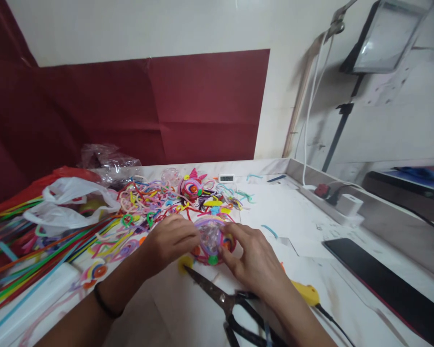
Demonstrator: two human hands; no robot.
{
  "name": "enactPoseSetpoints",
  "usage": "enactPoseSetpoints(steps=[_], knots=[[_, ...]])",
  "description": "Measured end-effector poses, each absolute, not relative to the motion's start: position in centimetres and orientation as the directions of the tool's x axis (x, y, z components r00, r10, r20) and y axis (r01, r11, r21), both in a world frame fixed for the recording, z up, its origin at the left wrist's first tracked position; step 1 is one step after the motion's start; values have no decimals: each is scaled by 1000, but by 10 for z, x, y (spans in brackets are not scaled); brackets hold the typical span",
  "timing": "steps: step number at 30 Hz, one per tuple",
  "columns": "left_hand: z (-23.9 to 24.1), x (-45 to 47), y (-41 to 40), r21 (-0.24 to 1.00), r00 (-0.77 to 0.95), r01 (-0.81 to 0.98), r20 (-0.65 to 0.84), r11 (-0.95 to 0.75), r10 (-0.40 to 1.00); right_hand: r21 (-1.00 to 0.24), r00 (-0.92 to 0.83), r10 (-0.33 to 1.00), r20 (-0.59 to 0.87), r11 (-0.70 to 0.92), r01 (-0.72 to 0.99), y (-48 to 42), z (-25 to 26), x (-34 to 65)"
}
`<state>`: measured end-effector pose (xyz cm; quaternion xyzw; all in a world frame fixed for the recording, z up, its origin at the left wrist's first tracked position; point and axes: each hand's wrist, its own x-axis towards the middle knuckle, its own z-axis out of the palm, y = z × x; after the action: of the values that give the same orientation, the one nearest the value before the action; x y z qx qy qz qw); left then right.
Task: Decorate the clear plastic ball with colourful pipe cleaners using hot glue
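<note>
A round clear plastic piece (209,237) sits between my hands, edged with pink, purple and red pipe cleaners, with an orange-and-white eye shape on its right side and a green dot at the bottom. My right hand (251,253) grips its right edge between thumb and fingers. On the left edge, my left hand (171,239) has its fingers bent together against it; the fingertips are partly hidden. Black-handled scissors (222,299) lie slightly in front, their tips by a yellow round piece (185,262). Behind stands a similar pink fish-like figure (191,188) with a coloured eye.
Loose pipe cleaner pieces (144,197) are heaped at the back left, near a white plastic bag (72,202) and long stems (61,255). A yellow glue gun (305,292) with a cord lies right, near a black phone-like slab (383,284). A power strip (347,212) and small clock (226,179) stand behind.
</note>
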<state>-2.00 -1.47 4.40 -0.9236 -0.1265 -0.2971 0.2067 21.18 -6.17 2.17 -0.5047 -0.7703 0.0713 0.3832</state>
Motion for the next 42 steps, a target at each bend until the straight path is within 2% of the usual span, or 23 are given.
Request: enactPoseSetpoints(steps=[4, 8, 17, 21, 30, 42], knots=[[41, -27, -8, -259, 710, 473, 678, -842, 191, -477, -197, 817, 542, 492, 728, -61, 19, 212], [39, -31, -4, -78, 597, 534, 740, -842, 310, -444, -200, 805, 559, 494, 748, -61, 17, 212], [38, -27, 0, 127, 518, 544, 726, -829, 452, -421, -201, 782, 590, 511, 749, -59, 15, 213], [37, -25, 0, 169, 508, 540, 715, -825, 479, -428, -201, 795, 572, 499, 753, -59, 15, 213], [28, -23, -3, 112, 526, 559, 717, -821, 457, -415, -198, 770, 606, 519, 747, -60, 15, 213], [17, -23, -8, -165, 609, 574, 740, -802, 284, -454, -188, 796, 575, 502, 737, -62, 17, 212]])
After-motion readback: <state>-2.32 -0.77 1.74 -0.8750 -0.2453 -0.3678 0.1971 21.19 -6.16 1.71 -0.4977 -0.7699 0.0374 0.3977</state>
